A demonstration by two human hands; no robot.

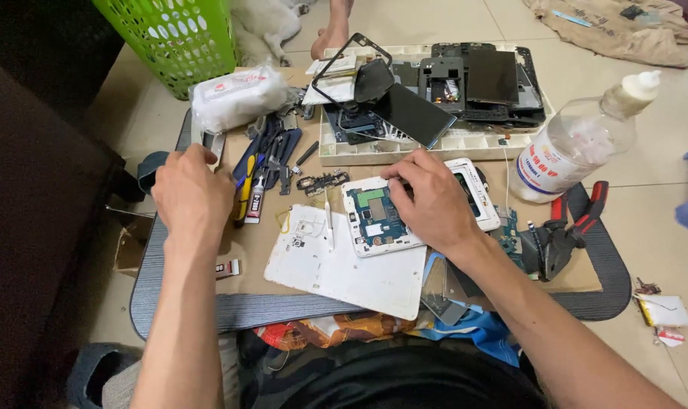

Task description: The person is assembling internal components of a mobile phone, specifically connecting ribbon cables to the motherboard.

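My right hand [433, 198] rests on an opened white phone body [374, 220] with a bare circuit board, fingers pressing its upper edge. A second white phone frame [482, 195] lies just behind it, partly hidden by the hand. My left hand [189, 189] reaches to the left side of the work board, fingers curled at a small metal tool [213, 144] beside a white plastic-wrapped packet [238, 97]. Whether it grips the tool I cannot tell. A white back cover [344, 265] lies flat under the phone body.
A white tray [404, 148] of dark phone parts and screens sits at the back. A clear liquid bottle [575, 148] lies at right, red-handled pliers [567, 227] below it. Screwdrivers and a glue tube [257, 197] lie in the middle-left. A green basket [174, 38] stands behind.
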